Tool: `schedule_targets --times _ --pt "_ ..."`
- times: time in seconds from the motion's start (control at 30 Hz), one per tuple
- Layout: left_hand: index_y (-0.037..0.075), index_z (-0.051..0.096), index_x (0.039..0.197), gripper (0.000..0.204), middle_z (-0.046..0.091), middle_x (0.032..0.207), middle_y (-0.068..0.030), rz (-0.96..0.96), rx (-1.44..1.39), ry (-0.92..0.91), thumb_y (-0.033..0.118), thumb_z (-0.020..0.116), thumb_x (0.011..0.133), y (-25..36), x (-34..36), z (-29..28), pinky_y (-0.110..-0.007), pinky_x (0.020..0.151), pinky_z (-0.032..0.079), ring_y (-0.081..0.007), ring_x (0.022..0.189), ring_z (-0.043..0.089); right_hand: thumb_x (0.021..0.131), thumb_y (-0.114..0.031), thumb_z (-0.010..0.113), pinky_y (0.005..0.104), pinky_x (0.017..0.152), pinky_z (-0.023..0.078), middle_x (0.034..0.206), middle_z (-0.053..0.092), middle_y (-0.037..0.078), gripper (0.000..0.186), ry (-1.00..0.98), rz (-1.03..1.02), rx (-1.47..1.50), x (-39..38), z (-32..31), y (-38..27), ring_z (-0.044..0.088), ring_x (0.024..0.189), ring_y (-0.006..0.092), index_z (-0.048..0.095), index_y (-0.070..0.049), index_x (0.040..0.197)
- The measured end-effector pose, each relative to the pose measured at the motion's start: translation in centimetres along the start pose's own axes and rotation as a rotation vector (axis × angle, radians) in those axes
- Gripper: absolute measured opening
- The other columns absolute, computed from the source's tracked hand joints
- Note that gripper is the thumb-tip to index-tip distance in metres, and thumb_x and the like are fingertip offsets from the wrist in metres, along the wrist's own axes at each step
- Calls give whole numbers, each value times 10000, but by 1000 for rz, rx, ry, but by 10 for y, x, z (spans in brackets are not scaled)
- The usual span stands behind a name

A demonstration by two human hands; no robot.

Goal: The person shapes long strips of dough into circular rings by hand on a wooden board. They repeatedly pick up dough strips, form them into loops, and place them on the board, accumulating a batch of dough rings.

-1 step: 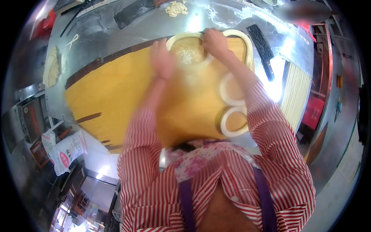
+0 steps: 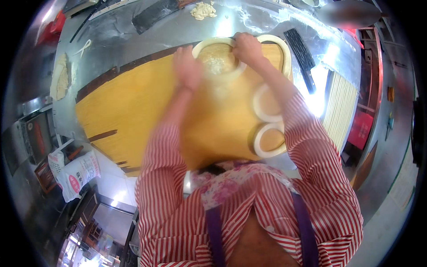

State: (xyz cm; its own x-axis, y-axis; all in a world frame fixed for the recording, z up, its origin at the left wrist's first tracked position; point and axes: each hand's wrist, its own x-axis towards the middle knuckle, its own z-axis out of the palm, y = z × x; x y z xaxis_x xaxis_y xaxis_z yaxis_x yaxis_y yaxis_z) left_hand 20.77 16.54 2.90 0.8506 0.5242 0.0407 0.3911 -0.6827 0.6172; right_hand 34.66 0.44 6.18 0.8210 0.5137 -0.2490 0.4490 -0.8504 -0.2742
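A loop of pale dough rope [image 2: 212, 41] lies near the far edge of a yellow wooden board [image 2: 138, 111]. My right hand [image 2: 247, 48] is closed on the loop's right side, fingers curled over the dough. At the loop's left side is my left hand [image 2: 187, 69], smeared by motion, so its fingers cannot be made out. Farther right, a curved dough strand [image 2: 285, 51] bends round beyond my right wrist. Two more dough rings, one [image 2: 258, 102] above the other [image 2: 258, 141], rest at the board's right, partly hidden by my right arm.
A dark cleaver [image 2: 299, 51] lies right of the board on the metal table, beside a ribbed pale mat [image 2: 340, 107]. Dough scraps [image 2: 203, 10] sit at the far side, and a flat dough piece [image 2: 59, 78] at the left. A printed bag [image 2: 79, 173] stands lower left.
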Motion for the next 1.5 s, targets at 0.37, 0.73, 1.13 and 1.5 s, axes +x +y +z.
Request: schedule_targets --times 0.37,0.73,1.13,1.5 --pt "-40 682 1078 353 680 1061 -121 -306 -1209 -302 -152 582 758 45 4 -93 -292 821 527 -186 880 674 740 -30 722 302 843 497 915 668 2 197 -39 -79 919 -55 -101 9 613 872 142 659 -22 927" --pt "28 710 1042 214 650 1099 -134 274 -397 -26 54 704 830 -23 -11 -15 -380 922 485 -317 1061 612 810 -67 714 422 836 532 1035 682 156 270 238 -144 481 -83 -24 30 660 967 356 698 -28 1077" --pt "79 726 1033 269 644 1021 -79 356 -231 -105 117 784 773 6 34 16 -416 950 417 -295 1048 588 802 -146 759 468 847 516 1021 634 152 267 248 -273 294 -18 14 -9 626 989 366 683 -39 1033" --pt "121 738 1134 343 627 958 -41 426 -215 -74 170 786 798 4 34 24 -376 925 404 -237 973 592 821 -96 713 468 848 534 1024 628 160 239 186 -206 324 -21 8 -10 635 1007 357 671 -33 1047"
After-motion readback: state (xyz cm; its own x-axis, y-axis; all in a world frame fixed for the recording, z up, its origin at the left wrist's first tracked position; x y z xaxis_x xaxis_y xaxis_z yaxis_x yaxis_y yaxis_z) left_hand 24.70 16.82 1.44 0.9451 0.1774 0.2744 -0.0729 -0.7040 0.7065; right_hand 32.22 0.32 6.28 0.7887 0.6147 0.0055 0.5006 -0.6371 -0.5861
